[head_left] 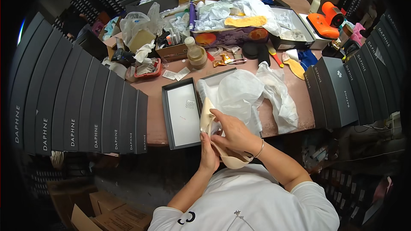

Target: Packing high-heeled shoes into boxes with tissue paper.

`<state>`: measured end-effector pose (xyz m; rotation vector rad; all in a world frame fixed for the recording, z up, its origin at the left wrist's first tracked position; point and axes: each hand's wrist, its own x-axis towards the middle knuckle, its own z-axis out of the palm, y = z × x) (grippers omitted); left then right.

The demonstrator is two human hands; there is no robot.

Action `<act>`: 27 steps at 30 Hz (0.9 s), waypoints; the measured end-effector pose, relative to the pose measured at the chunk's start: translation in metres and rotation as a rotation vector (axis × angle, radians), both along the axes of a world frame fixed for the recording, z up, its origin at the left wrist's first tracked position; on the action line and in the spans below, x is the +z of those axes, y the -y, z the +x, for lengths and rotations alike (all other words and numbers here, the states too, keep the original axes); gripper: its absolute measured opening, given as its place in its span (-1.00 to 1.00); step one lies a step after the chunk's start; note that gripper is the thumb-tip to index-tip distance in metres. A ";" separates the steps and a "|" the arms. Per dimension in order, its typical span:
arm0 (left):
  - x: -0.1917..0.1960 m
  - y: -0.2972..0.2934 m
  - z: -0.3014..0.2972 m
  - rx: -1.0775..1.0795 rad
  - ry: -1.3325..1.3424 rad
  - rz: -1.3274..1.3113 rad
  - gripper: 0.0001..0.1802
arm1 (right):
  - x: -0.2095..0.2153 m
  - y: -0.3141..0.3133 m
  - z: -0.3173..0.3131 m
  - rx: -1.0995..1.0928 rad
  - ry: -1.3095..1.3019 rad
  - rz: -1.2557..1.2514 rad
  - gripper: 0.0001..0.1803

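Shoe: at least one, beige and pointed (206, 117), held before you above the desk's (155, 122) near edge
Hands: two, both gripping the shoe; your left hand (209, 156) supports its side, your right hand (234, 132) curls over its opening
Open box parts: two, side by side beyond the shoe; a white-lined tray (182, 122) and a box with tissue paper (239, 87)
Paper tags: two (183, 73), behind the tray
Jar: one (197, 56)
Yellow insoles: two (293, 68)
Standing dark boxes: at least seven on your left (83, 102)
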<state>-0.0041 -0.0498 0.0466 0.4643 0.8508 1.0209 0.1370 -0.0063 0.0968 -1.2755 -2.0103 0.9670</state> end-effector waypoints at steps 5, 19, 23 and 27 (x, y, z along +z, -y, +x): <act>-0.005 -0.004 0.004 0.043 -0.034 0.015 -0.19 | -0.006 -0.002 0.008 0.064 0.182 0.096 -0.06; -0.026 -0.036 -0.016 0.180 0.063 -0.172 -0.22 | -0.054 -0.049 0.023 -0.049 0.250 0.263 -0.57; -0.017 -0.049 -0.011 0.199 0.072 -0.208 -0.18 | -0.122 -0.081 0.018 -0.090 0.516 0.371 -0.72; -0.012 -0.051 -0.026 0.156 0.125 -0.097 -0.20 | -0.028 -0.057 -0.010 0.012 0.310 0.282 -0.78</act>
